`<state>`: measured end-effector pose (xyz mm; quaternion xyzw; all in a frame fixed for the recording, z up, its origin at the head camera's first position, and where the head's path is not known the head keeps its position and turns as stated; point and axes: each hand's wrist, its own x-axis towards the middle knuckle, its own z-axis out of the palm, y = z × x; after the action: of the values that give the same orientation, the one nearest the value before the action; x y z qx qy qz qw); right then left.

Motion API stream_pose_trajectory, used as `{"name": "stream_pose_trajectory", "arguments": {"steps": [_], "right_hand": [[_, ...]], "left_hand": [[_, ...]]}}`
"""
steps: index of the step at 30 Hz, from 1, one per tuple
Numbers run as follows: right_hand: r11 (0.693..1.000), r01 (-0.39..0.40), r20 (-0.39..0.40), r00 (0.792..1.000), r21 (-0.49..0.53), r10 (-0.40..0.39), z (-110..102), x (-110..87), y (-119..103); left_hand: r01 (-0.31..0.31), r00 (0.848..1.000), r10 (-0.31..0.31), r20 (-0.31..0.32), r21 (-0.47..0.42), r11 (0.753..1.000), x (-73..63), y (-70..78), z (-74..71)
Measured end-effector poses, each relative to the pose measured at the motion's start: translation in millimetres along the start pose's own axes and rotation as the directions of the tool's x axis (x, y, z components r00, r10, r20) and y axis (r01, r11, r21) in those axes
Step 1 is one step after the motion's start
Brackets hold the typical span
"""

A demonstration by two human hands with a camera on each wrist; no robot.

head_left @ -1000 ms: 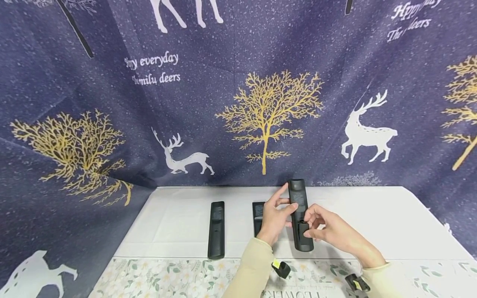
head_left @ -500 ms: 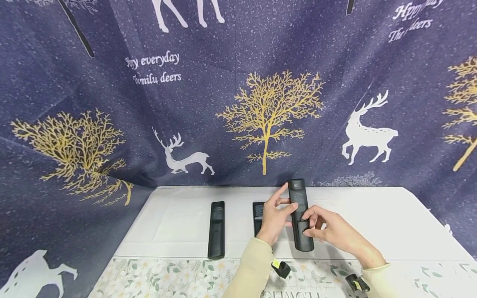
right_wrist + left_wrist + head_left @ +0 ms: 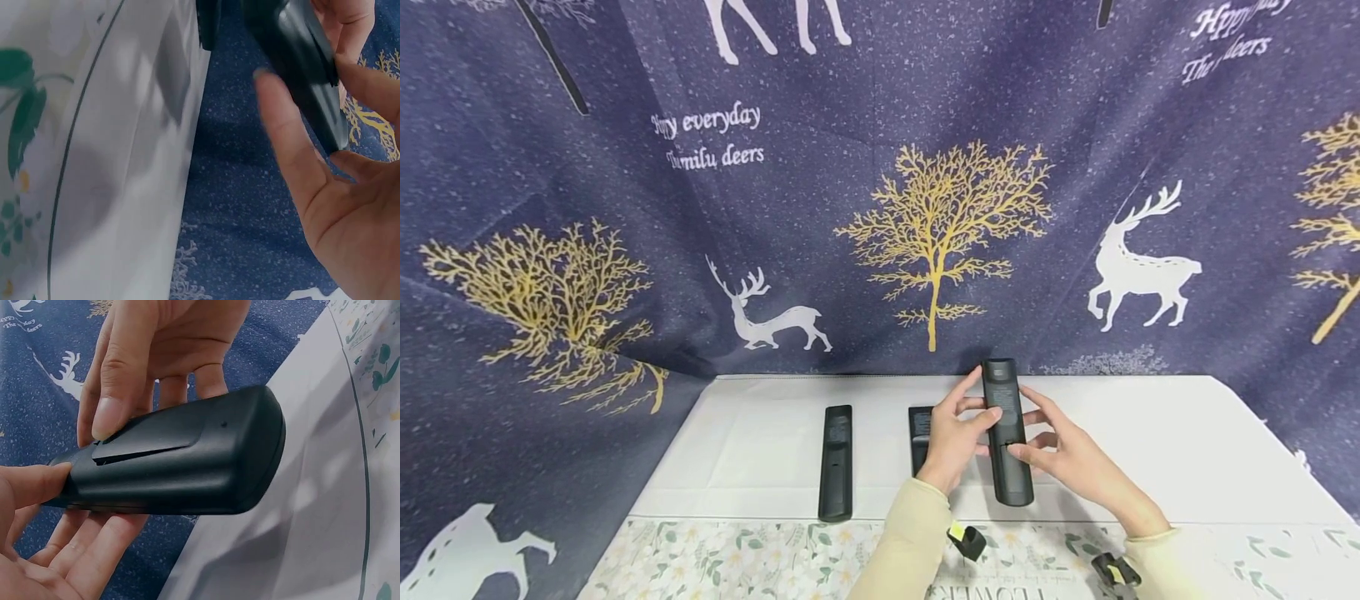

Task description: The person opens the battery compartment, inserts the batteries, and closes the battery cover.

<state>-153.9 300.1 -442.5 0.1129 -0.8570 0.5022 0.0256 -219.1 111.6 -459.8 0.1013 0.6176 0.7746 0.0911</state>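
My left hand [image 3: 953, 442] grips a black remote control [image 3: 1000, 392] by its left side, thumb on the back face. The remote is back side up, held close over the white table. Its battery cover [image 3: 156, 440] lies over the compartment, a dark gap along one long edge in the left wrist view. My right hand [image 3: 1075, 458] holds the remote from the right, its thumb pressing at the cover's latch end and the other fingers along the side and underneath. In the right wrist view, the remote's dark end [image 3: 300, 56] stands between the right thumb and fingers.
A second black remote [image 3: 835, 467] lies back side up to the left on the white cloth [image 3: 752, 450]. Another remote [image 3: 919, 429] is partly hidden behind the left hand. A patterned blue curtain [image 3: 812, 208] hangs behind the table. Floral cloth [image 3: 737, 558] covers the front.
The battery cover, tilted and raised at first, has gone down flat into the remote's back. My right fingers have moved from pinching it to the remote's side, thumb on the cover.
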Motion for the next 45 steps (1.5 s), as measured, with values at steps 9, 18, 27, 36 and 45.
{"name": "stream_pose_trajectory", "arguments": {"steps": [9, 18, 27, 36, 45], "right_hand": [[0.997, 0.01, 0.012, 1.0, 0.081, -0.011, 2.8, 1.2, -0.8], [0.999, 0.011, -0.007, 1.0, 0.051, -0.011, 3.8, 1.9, 2.2], [0.999, 0.012, -0.001, 1.0, 0.052, -0.012, 2.9, 2.3, 2.5], [0.993, -0.071, -0.02, 0.997, 0.094, 0.073, 2.0, 1.2, -3.3], [0.988, -0.115, -0.027, 0.993, 0.105, 0.119, 3.4, 1.6, -1.1]], "left_hand": [[-0.002, 1.0, 0.002, 0.003, 0.003, 1.0, 0.2, 1.1, -1.0], [-0.012, 1.0, 0.012, 0.006, 0.001, 1.0, 1.9, -1.5, -1.4], [-0.004, 1.0, 0.004, 0.0, 0.008, 1.0, 1.1, -1.0, -1.2], [0.0, 1.0, 0.0, 0.008, 0.017, 1.0, -0.3, 1.1, -0.7], [0.035, 0.999, -0.036, 0.016, 0.055, 0.998, 0.2, -0.7, -0.2]]}}
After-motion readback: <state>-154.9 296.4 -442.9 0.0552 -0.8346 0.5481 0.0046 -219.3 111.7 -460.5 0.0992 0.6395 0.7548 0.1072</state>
